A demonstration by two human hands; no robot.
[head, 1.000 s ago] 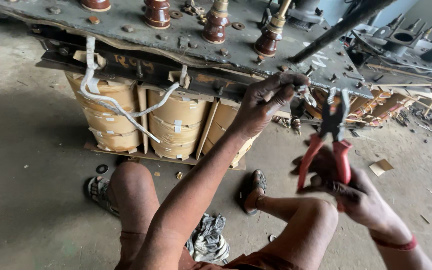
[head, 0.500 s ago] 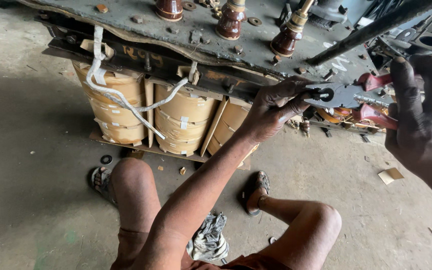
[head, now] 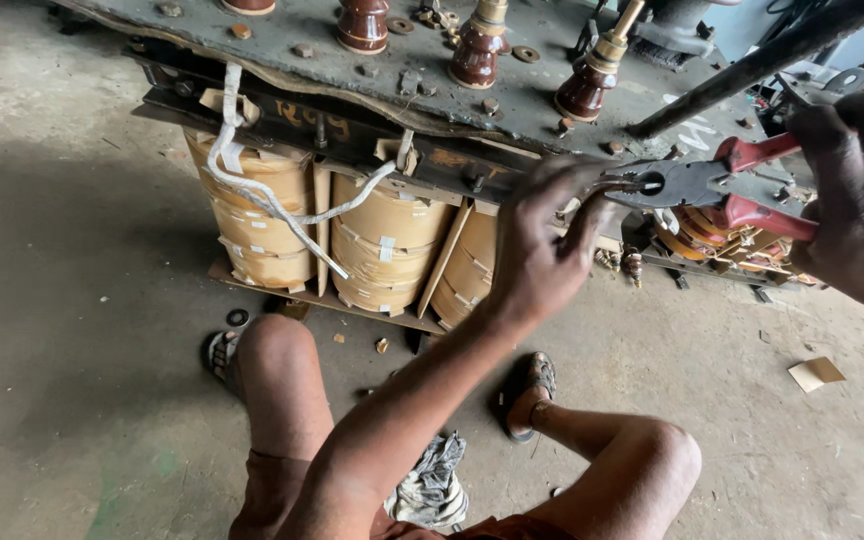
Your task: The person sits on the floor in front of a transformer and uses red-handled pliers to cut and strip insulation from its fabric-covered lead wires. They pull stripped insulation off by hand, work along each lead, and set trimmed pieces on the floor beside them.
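Observation:
My left hand [head: 544,250] reaches up to the underside of the grey transformer lid [head: 372,75], fingers pinched on a small part at the frame, right at the plier jaws. My right hand [head: 857,195] grips red-handled pliers [head: 697,185], held level with the jaws pointing left against my left fingertips. Below the lid hang paper-wrapped coils [head: 382,245], tan and round, with a white tape lead [head: 262,195] looping across them. What the jaws bite on is hidden by my fingers.
Brown porcelain bushings [head: 477,50] stand on the lid. A dark steel bar [head: 752,65] slants across the upper right. My sandalled feet [head: 532,390] rest on the concrete floor, with a rag [head: 432,480] between my knees and a cardboard scrap [head: 817,373] at right.
My right hand has swung the pliers from hanging jaws-up near my knee to level at the frame, meeting my left fingers. The view has shifted closer and lower.

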